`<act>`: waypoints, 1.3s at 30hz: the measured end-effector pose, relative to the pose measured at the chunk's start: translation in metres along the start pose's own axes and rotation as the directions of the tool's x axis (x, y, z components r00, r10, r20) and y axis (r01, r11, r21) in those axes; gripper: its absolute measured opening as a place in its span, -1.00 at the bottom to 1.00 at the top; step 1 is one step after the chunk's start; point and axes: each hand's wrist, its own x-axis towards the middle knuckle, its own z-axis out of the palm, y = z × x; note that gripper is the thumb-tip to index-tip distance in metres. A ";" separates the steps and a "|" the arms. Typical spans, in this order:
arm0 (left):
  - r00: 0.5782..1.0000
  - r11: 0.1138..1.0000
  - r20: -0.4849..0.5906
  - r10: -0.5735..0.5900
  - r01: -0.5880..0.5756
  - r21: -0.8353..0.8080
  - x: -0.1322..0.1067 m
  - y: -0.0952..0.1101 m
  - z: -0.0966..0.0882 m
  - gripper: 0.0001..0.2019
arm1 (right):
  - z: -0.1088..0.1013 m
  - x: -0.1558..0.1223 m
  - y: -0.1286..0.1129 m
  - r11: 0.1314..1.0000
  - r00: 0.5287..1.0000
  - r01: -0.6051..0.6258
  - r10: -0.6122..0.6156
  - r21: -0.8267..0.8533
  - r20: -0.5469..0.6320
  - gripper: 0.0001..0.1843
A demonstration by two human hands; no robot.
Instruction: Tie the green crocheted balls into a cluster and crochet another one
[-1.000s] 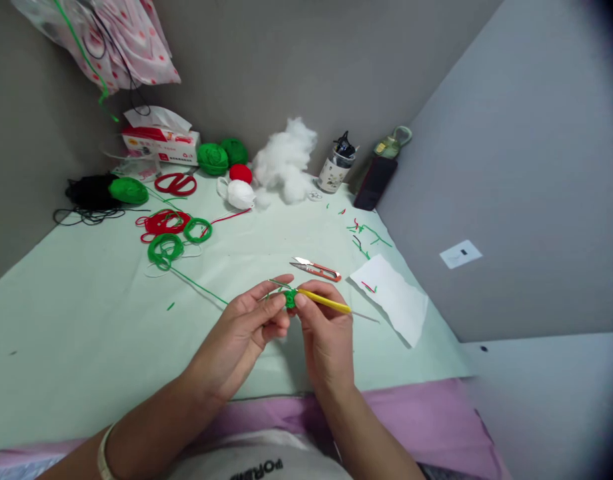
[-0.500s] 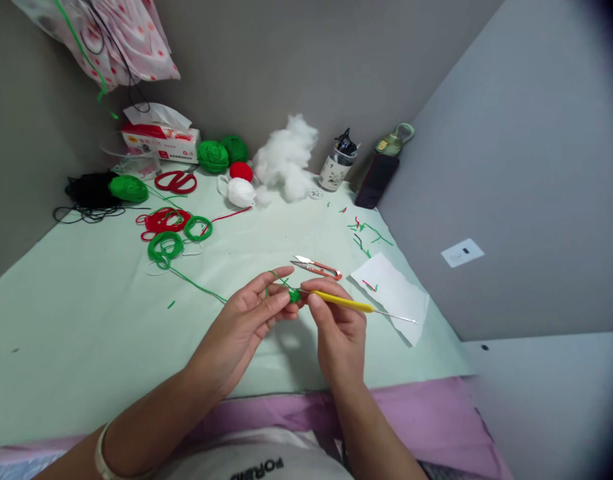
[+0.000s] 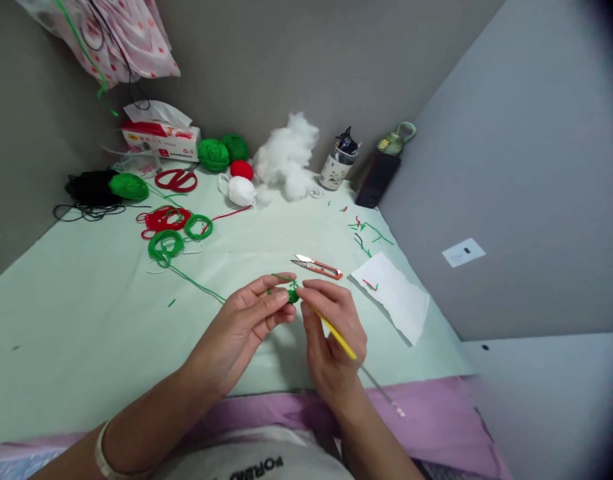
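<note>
Between the thumb and fingers of my left hand (image 3: pixel 254 310) is a small green crochet piece (image 3: pixel 293 295). Green yarn (image 3: pixel 199 285) runs from a loose coil (image 3: pixel 165 248) on the table to this hand and over its raised index finger. My right hand (image 3: pixel 334 333) is closed around a crochet hook (image 3: pixel 342 340) with a yellow handle. Its thin metal rear end slants down to the right past my wrist. The working tip is at the green piece, mostly hidden by my fingers. Just beyond my hands lie orange thread snips (image 3: pixel 319 268), blades apart.
Torn white paper (image 3: pixel 394 297) with yarn snippets lies to the right. Red scissors (image 3: pixel 176 180), a red yarn coil (image 3: pixel 164 220), green balls (image 3: pixel 214 155), white stuffing (image 3: pixel 289 160), a pen jar (image 3: pixel 336 167) and a dark phone (image 3: pixel 377 180) stand or lie toward the back wall.
The hook has swung from nearly level to a steep slant, its rear end now lower, near my right wrist. My right hand has turned with it. My left hand has barely moved.
</note>
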 end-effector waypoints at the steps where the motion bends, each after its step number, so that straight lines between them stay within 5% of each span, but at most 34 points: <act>1: 1.000 1.000 0.005 0.006 -0.006 0.008 0.000 -0.001 -0.001 -0.77 | -0.001 0.002 -0.002 0.999 1.000 -0.025 0.025 0.037 -0.003 -0.55; 9: 0.998 0.998 0.053 0.017 -0.020 0.060 -0.001 0.001 0.001 -0.62 | -0.008 0.008 -0.005 0.937 0.981 -0.193 0.178 0.291 0.078 -0.59; 15: 0.998 0.998 0.065 0.016 -0.020 0.058 -0.002 0.002 0.000 -0.69 | -0.001 0.008 0.002 0.752 0.931 -0.335 0.355 0.567 0.079 -0.72; 18: 0.998 0.997 0.056 0.026 -0.030 0.077 -0.001 0.000 0.000 -0.71 | -0.001 0.007 0.001 0.756 0.907 -0.393 0.411 0.524 0.088 -0.75; 23: 0.997 0.990 0.044 0.066 -0.071 0.123 -0.001 -0.002 0.000 -0.65 | -0.003 0.005 -0.005 0.893 0.960 -0.271 0.279 0.360 0.033 -0.67; 31: 0.998 0.990 0.046 0.030 -0.036 0.134 -0.003 -0.001 0.000 -0.62 | -0.002 0.011 0.004 0.692 0.905 -0.410 0.389 0.594 0.171 -0.77; 39: 0.999 0.990 0.039 0.007 -0.012 0.138 -0.004 0.001 0.002 -0.46 | -0.004 0.010 0.007 0.689 0.901 -0.417 0.398 0.593 0.170 -0.80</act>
